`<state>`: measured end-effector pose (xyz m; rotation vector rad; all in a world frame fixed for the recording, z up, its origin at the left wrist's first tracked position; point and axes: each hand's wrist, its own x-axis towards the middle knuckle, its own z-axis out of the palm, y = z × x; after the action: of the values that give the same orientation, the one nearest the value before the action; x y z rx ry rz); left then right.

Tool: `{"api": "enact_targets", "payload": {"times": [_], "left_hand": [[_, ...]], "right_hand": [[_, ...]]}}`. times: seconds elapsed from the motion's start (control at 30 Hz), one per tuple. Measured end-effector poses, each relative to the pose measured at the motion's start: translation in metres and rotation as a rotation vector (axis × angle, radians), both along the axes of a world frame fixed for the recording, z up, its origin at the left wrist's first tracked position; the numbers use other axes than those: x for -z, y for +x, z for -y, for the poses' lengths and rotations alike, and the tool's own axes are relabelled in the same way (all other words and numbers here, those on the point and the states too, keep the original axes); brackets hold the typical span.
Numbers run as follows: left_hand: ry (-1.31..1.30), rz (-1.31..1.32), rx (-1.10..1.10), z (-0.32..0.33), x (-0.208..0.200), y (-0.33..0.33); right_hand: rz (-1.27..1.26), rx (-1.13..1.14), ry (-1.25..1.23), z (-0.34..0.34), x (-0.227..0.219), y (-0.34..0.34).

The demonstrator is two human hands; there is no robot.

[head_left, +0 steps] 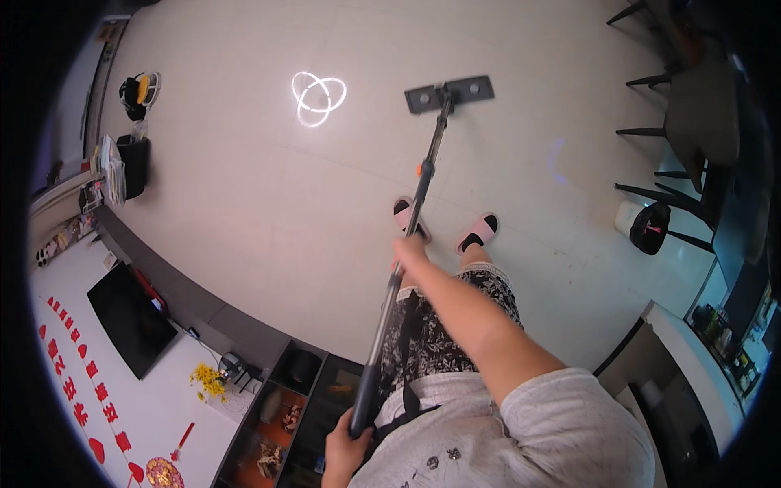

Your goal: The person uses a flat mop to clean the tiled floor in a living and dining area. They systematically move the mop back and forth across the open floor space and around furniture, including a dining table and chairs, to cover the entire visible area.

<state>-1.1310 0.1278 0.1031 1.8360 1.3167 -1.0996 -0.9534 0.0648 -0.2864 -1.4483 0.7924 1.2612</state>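
A flat mop [425, 180] with a long metal pole slants across the middle of the view. Its dark rectangular head [470, 88] lies on the pale floor ahead of my feet. My left hand [348, 443] is closed round the dark grip at the pole's upper end, beside my waist. Farther down the pole, my right hand [409, 250] wraps round the shaft, with the right forearm reaching across my body. Both hands are on the same pole. My feet, in pink slippers [477, 233], stand to either side of the lower pole.
Dark chairs [651, 132] and a lidded bin with a black bag [649, 228] stand at the right. Along the left run a low dark cabinet [195, 301], a television [132, 319] and a black bin [134, 167]. Ceiling light reflects off the glossy floor [244, 187].
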Motion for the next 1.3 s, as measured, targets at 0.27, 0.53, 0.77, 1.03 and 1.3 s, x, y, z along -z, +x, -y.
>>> {"api": "enact_targets", "payload": {"times": [0.27,0.53,0.77,1.03,1.3], "left_hand": [[0.020,-0.410,0.047,0.009,-0.019,-0.050],[0.045,-0.521,-0.250,0.007,-0.102,-0.123],[0.011,-0.131,-0.025,0.041,0.040,-0.075],[0.124,0.091,0.146,-0.006,0.080,0.069],[-0.003,-0.194,-0.352,0.009,-0.012,-0.049]], "right_hand": [[-0.156,-0.345,0.008,0.002,-0.073,-0.041],[-0.659,-0.129,0.007,-0.015,-0.109,-0.162],[0.047,-0.028,-0.055,-0.007,-0.015,-0.015],[0.025,0.142,-0.126,-0.051,0.034,0.145],[-0.066,-0.464,-0.020,-0.065,-0.033,-0.073]]}}
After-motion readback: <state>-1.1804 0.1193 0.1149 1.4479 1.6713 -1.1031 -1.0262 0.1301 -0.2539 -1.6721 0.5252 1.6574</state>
